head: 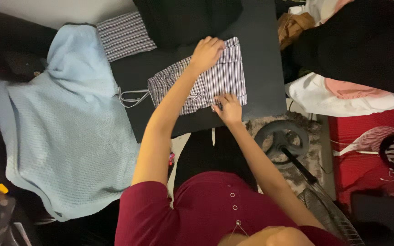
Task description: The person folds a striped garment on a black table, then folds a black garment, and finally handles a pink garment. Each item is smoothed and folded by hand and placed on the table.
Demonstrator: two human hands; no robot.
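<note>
Striped drawstring shorts (215,82) lie folded on a dark table (261,54). My left hand (207,52) presses flat on the far part of the shorts, fingers bent. My right hand (228,107) rests on their near edge, fingertips spread on the cloth. The drawstring (131,97) trails off to the left of the waistband. Neither hand lifts the fabric; both lie on top of it.
A light blue knit blanket (60,132) hangs at the left. Another folded striped piece (124,35) and a dark garment (188,18) sit at the table's far side. A pile of clothes (343,77) lies at the right, a fan base (281,139) on the floor.
</note>
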